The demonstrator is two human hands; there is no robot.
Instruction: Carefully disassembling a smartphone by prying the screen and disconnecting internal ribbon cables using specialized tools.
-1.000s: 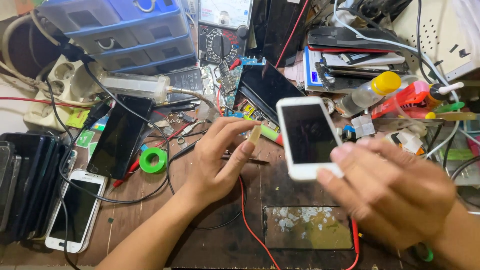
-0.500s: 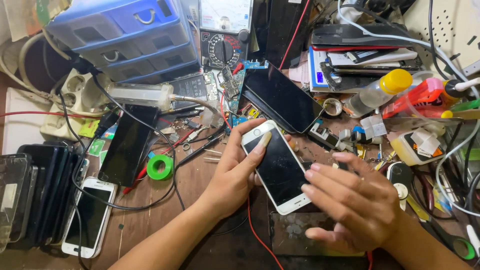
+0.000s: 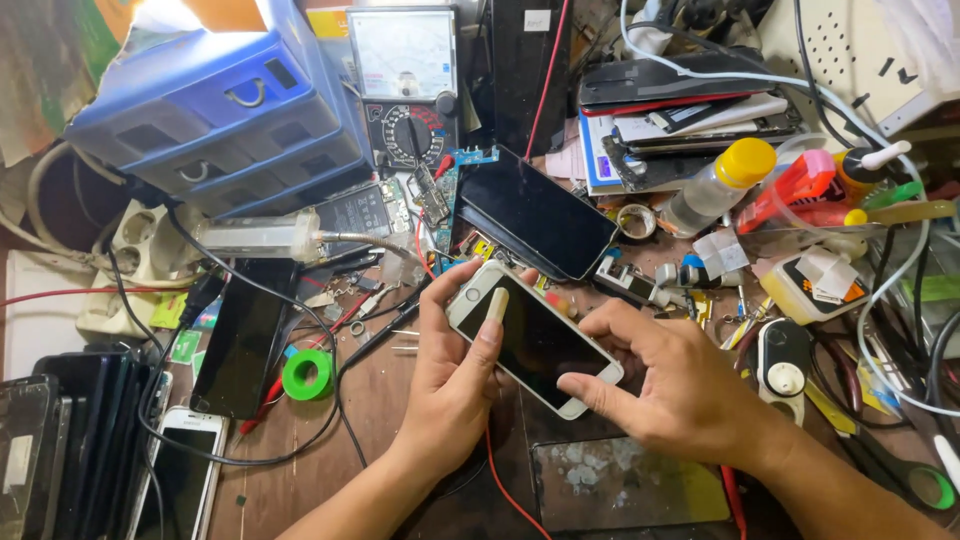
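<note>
Both forearms are bare, with no sleeve in view. The left hand (image 3: pixel 455 375) and right hand (image 3: pixel 675 385) wear no gloves, rings, watch or wristband; fingernails are short.

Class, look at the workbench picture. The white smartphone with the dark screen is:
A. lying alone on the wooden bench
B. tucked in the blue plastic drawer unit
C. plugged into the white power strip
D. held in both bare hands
D: the white smartphone with the dark screen is gripped by the left hand and the right hand, above the wooden bench.
</note>
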